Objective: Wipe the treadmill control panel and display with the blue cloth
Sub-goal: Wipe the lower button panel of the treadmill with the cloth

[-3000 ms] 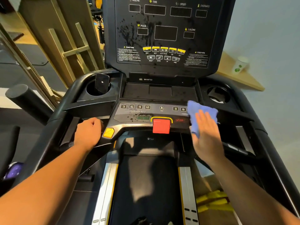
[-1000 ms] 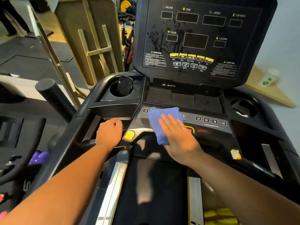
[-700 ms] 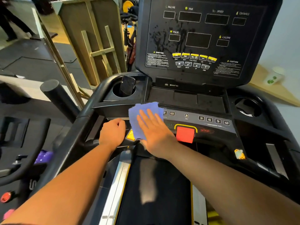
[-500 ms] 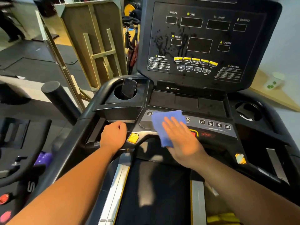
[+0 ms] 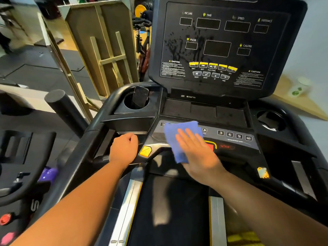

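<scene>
The blue cloth (image 5: 179,139) lay spread flat on the left half of the lower control panel (image 5: 236,139), at about 10 o'clock from the red stop button (image 5: 210,147), its lower edge hanging over the panel's front lip. The panel was a grey sloped strip with numbered keys 3, 6, 9, 12 showing at its right. At 12 o'clock from it rose the black display (image 5: 218,47), upright and tilted back, its windows dark, with streaks and droplets across its left-centre.
</scene>
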{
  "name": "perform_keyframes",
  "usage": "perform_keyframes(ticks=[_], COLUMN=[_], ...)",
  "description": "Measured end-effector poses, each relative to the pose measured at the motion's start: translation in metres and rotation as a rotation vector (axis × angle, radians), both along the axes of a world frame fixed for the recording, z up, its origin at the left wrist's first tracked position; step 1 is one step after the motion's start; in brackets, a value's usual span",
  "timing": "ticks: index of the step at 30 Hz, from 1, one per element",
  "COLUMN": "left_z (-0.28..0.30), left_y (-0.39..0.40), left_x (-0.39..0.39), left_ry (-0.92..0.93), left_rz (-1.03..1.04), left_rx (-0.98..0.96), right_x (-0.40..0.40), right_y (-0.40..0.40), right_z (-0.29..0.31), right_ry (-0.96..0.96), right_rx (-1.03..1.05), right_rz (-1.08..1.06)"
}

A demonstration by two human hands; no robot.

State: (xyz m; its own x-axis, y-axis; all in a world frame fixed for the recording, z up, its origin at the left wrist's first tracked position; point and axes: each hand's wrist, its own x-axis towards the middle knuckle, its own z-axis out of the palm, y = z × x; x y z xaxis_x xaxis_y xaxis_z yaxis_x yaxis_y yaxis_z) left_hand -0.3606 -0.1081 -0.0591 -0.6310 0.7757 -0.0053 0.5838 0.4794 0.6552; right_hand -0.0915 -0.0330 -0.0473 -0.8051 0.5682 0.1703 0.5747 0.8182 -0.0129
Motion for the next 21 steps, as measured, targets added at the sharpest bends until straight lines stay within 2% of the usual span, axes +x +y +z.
perform_keyframes(ticks=[2, 5, 7, 9, 14, 17, 21], left_z=[-0.002, 0.0, 0.0, 0.0, -0.002, -0.001, -0.001], left_y=[0.0, 0.0, 0.001, 0.001, 0.001, 0.0, 0.001], left_x=[-0.001, -0.001, 0.0, 0.002, 0.001, 0.001, 0.001], left_ry=[-0.001, -0.004, 0.005, 0.006, 0.023, 0.029, 0.046], left_rz=[-0.009, -0.001, 0.014, 0.03, 0.019, 0.021, 0.026], left_rx=[0.009, 0.012, 0.003, 0.002, 0.007, -0.005, -0.02], right_x=[0.006, -0.045, -0.085, -0.109, -0.097, -0.064, -0.014], right_y=[0.004, -0.002, -0.006, -0.009, 0.01, 0.02, 0.03], right_z=[-0.001, 0.006, 0.012, 0.016, 0.015, 0.004, 0.003], right_ry=[0.039, 0.004, -0.013, -0.066, -0.066, 0.05, 0.118], right_rx=[0.004, 0.008, -0.049, -0.063, -0.09, -0.023, -0.081], right_rz=[-0.153, -0.386, -0.337, -0.194, -0.001, -0.038, -0.189])
